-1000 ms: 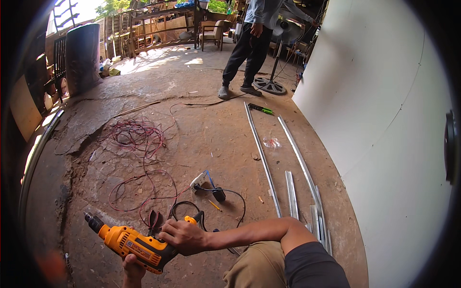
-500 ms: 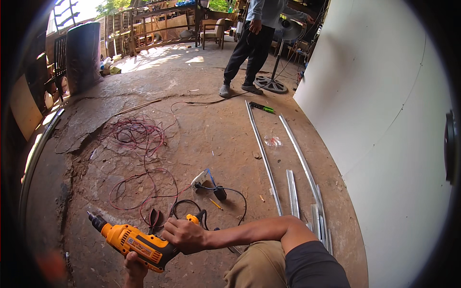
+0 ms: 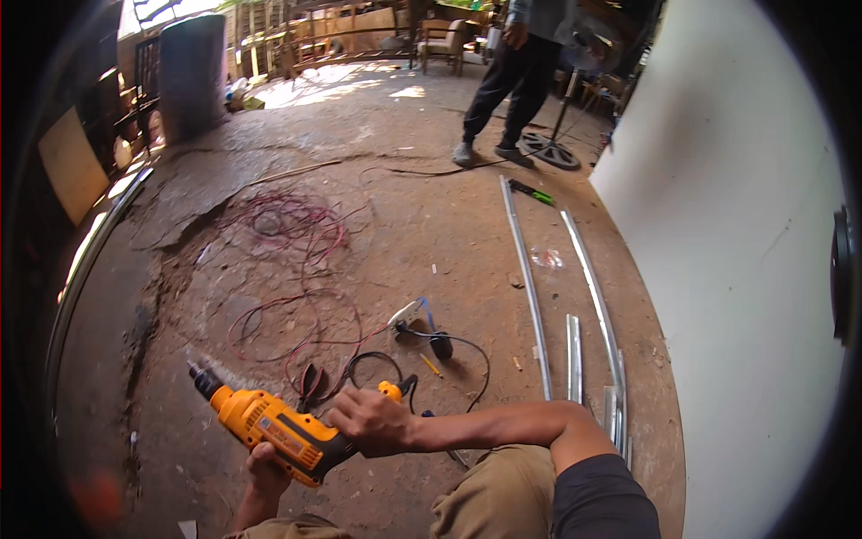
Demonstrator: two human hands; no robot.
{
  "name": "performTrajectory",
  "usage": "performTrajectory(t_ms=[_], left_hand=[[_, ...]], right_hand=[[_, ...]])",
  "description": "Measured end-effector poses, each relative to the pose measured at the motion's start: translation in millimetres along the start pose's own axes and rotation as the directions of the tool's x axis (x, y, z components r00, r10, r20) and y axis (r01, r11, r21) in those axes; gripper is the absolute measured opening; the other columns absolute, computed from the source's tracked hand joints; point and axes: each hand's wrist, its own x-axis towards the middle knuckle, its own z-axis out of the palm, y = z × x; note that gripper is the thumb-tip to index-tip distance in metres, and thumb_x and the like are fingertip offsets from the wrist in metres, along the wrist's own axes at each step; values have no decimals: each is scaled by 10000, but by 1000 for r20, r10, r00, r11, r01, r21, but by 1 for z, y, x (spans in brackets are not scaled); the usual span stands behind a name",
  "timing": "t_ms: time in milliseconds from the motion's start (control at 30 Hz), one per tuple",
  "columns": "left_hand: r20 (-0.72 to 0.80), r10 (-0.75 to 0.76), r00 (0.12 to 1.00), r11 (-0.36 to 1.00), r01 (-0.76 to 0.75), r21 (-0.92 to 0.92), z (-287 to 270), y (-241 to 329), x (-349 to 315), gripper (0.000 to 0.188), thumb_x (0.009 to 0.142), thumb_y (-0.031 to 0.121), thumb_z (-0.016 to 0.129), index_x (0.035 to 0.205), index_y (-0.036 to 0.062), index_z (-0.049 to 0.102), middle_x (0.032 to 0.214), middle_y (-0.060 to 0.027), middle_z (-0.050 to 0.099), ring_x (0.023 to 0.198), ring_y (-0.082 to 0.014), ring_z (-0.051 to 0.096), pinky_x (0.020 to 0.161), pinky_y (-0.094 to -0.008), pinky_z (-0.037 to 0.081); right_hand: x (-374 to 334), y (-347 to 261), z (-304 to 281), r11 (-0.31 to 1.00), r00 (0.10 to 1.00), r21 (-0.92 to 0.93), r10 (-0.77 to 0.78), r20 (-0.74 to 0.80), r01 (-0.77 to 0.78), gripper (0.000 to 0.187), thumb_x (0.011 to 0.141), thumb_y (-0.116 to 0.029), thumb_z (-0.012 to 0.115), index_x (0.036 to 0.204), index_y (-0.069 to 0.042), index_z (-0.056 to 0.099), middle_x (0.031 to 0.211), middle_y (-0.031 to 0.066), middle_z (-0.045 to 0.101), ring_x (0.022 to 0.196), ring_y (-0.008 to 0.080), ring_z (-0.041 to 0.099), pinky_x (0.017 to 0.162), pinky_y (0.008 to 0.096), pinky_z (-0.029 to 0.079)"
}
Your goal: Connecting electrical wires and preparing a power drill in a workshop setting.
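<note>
An orange-and-black power drill is held low over the dirt-covered floor, its chuck pointing to the upper left. My left hand supports the drill body from below, fingers wrapped on its near side. Around the rear handle, my right hand is closed, hiding most of the grip. A black cord runs from the drill's end toward a white power strip with plugs in it. Just beyond the drill lies a dark pliers-like tool with red parts. A yellow pencil rests near the power strip.
A tangle of red wire spreads ahead on the left. Long metal channels lie at the right, beside a white panel. A green-and-black tool sits farther off. Another person stands by a pedestal fan.
The head view has swung a little left, so floor items appear farther right. Both hands keep hold of the drill, which shows little change relative to them.
</note>
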Motion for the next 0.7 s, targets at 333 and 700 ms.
performTrajectory(t_ms=[333, 700], left_hand=[[42, -17, 999, 998, 19, -61, 2, 1, 12, 673, 775, 193, 708, 1348, -5, 416, 1226, -171, 608, 1123, -297, 626, 1013, -461, 494], [41, -48, 998, 994, 52, -97, -7, -3, 11, 636, 775, 170, 700, 1327, -5, 437, 1203, -159, 616, 1105, -291, 635, 1001, -464, 506]], right_hand=[[10, -5, -13, 993, 993, 30, 116, -39, -114, 367, 659, -99, 682, 1011, -73, 581, 880, 100, 574, 848, 294, 597, 652, 387, 492], [5, -8, -13, 986, 979, 23, 161, 126, -165, 404, 646, -119, 713, 1027, -94, 581, 830, 75, 584, 692, 261, 618, 574, 387, 459]])
